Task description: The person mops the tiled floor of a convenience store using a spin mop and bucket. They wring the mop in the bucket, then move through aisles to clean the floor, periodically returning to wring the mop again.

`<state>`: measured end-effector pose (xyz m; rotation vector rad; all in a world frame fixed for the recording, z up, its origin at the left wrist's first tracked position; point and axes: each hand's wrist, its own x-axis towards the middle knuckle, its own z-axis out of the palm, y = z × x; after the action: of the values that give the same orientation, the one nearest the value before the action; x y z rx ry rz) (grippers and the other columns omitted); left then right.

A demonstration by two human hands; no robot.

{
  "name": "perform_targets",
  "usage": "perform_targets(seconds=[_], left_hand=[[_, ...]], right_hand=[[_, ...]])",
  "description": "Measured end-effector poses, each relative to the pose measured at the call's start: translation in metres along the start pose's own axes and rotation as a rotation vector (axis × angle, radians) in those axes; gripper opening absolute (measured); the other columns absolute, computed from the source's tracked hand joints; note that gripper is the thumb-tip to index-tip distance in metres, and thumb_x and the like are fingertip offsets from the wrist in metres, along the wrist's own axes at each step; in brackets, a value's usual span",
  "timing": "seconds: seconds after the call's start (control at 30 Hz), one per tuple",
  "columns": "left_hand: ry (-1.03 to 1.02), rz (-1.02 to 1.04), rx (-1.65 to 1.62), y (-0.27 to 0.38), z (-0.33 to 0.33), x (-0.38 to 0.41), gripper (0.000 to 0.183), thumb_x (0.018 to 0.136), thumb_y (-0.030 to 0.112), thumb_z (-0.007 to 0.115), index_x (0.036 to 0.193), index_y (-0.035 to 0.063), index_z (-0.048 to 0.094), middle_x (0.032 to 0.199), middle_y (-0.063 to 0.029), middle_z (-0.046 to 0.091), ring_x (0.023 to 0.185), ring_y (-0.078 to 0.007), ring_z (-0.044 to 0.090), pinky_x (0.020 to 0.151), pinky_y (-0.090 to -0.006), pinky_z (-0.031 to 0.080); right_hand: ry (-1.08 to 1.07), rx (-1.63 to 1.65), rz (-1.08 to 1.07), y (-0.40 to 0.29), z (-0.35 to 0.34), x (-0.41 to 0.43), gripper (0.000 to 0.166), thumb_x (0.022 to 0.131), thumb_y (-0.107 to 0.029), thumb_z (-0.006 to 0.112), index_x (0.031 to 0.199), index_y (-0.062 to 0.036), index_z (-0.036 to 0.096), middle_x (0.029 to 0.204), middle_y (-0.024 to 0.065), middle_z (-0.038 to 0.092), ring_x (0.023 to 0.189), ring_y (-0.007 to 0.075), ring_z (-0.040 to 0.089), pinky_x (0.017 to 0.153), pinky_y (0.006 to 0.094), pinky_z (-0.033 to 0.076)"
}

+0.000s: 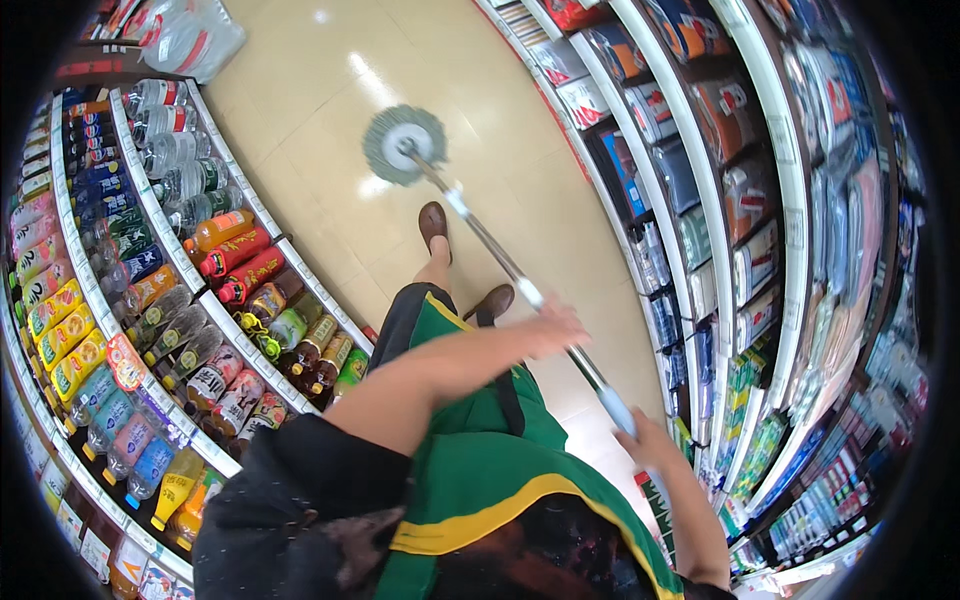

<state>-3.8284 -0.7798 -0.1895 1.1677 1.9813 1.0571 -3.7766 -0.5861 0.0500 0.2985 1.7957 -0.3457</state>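
A spin mop's round grey-green head [405, 144] lies flat on the tiled floor, ahead of my feet. From its white centre disc the metal mop handle [495, 247] slants back toward my right side. My left hand [553, 328] is wrapped around the middle of the handle, slightly blurred. Further up, my right hand [649, 444] grips the handle near its pale blue sleeve [616, 411]. Both hands hold the same pole, left below right. The green apron [495, 465] with yellow trim covers my front.
On the left, a shelf rack of drink bottles [240, 255] lines the aisle. Packaged textiles fill the shelves [720, 150] on the right. A clear plastic bag [191, 37] stands at the far left. My brown shoes [433, 223] are on the glossy floor [315, 97].
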Motion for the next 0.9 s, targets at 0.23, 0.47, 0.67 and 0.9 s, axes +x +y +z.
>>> perform_targets(seconds=[0.23, 0.47, 0.67, 0.9], left_hand=[[-0.588, 0.161, -0.118, 0.105, 0.063, 0.043, 0.021, 0.073, 0.030, 0.064, 0.086, 0.0166, 0.055, 0.080, -0.0042, 0.060, 0.086, -0.0266, 0.057, 0.078, -0.0469, 0.039], [-0.336, -0.109, 0.196, -0.065, -0.026, -0.022, 0.010, 0.065, 0.014, 0.063, 0.068, 0.0119, 0.054, 0.068, -0.0049, 0.056, 0.076, -0.0269, 0.057, 0.066, -0.0398, 0.044], [-0.191, -0.935, 1.009, -0.172, -0.180, -0.050, 0.032, 0.085, 0.024, 0.048, 0.117, 0.0198, 0.050, 0.124, -0.0055, 0.047, 0.126, -0.0248, 0.032, 0.098, -0.0537, 0.023], [-0.450, -0.761, 0.895, -0.105, -0.110, -0.022, 0.034, 0.087, 0.024, 0.045, 0.121, 0.0199, 0.049, 0.131, -0.0055, 0.042, 0.131, -0.0258, 0.024, 0.100, -0.0575, 0.018]], right_hand=[[-0.041, 0.145, 0.257, 0.061, 0.066, -0.104, 0.044, 0.082, -0.034, 0.057, 0.103, 0.0038, 0.045, 0.079, 0.0278, 0.059, 0.079, 0.0415, 0.060, 0.072, 0.0451, 0.047], [0.000, 0.037, -0.047, -0.051, 0.057, 0.058, 0.055, 0.083, -0.036, 0.053, 0.118, 0.0039, 0.036, 0.086, 0.0288, 0.058, 0.083, 0.0424, 0.058, 0.073, 0.0455, 0.047], [-0.112, 0.839, -0.433, -0.202, -0.008, 0.181, 0.034, 0.077, -0.014, 0.052, 0.103, 0.0024, 0.039, 0.065, 0.0125, 0.053, 0.046, 0.0198, 0.055, 0.044, 0.0337, 0.046], [-0.195, 1.053, -0.370, -0.102, 0.051, 0.138, 0.029, 0.081, -0.019, 0.057, 0.095, -0.0021, 0.039, 0.055, 0.0063, 0.046, 0.040, 0.0157, 0.049, 0.038, 0.0303, 0.040]])
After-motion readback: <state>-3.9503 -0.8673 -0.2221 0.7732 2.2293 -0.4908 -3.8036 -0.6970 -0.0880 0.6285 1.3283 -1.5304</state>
